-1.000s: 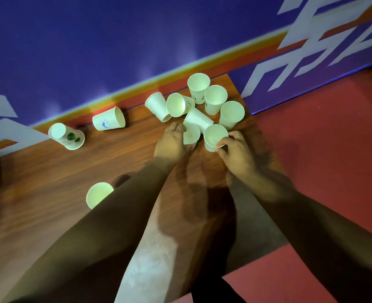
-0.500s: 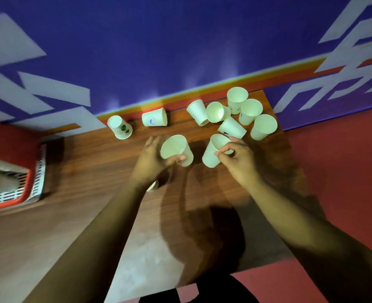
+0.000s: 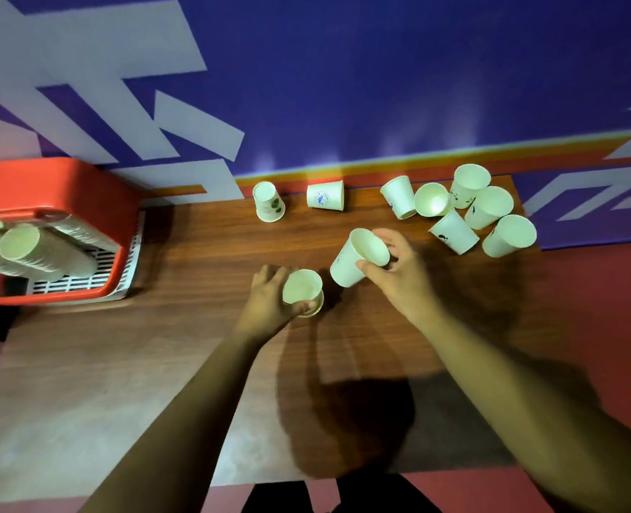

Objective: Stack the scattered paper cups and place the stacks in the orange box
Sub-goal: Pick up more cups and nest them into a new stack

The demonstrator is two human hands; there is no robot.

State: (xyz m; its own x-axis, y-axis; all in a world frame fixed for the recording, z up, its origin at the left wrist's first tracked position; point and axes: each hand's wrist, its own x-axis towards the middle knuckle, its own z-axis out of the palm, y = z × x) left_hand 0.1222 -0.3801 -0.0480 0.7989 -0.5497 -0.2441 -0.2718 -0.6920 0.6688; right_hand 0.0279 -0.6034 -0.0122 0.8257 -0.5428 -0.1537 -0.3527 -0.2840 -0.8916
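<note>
From the head view, a wooden table [image 3: 195,346] runs along a purple wall [image 3: 343,87] with pale shapes on it, and a red floor [image 3: 603,290] shows past the table's right edge. The left hand [image 3: 269,301] is over the middle of the table, fingers and thumb curled round an upright cup [image 3: 302,290] whose mouth faces the camera. A second rim shows just below it on the right; I cannot tell whether the two are nested. Just beside it to the right, the right hand [image 3: 399,272] grips a tilted cup [image 3: 358,257] by its rim end, thumb on the near side and fingers curled behind, with the base pointing down and left toward the left hand's cup. The two held cups are close but apart. Along the far edge lie a leaf-print cup [image 3: 268,201] and a blue-print cup [image 3: 325,195], the latter on its side. At the far right corner six loose cups [image 3: 454,231] crowd together, some upright, some tipped. The orange box [image 3: 66,187] sits at the left edge of the table, with a white grid [image 3: 84,281] at its bottom and long cup stacks [image 3: 40,249] lying inside it.
</note>
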